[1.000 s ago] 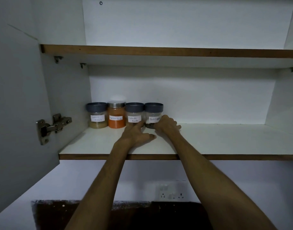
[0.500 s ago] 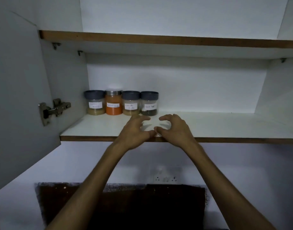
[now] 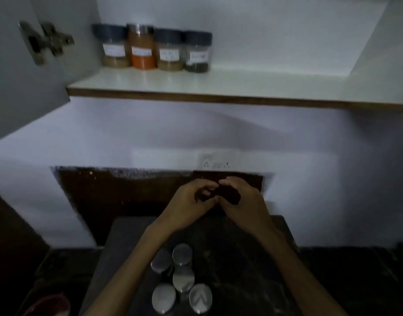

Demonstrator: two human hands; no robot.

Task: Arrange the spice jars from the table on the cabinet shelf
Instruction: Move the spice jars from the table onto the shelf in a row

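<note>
Spice jars (image 3: 151,49) on shelf (image 3: 218,87), white labels unreadable; both hands empty.

A home kitchen, it seems, though the light is dim. At upper left an open wall cabinet (image 3: 196,87) holds labelled spice jars (image 3: 150,49) in a row. Mid-frame, a wall socket (image 3: 215,160). Below, a dark table (image 3: 241,258) carries steel-lidded jars (image 3: 182,254).
</note>
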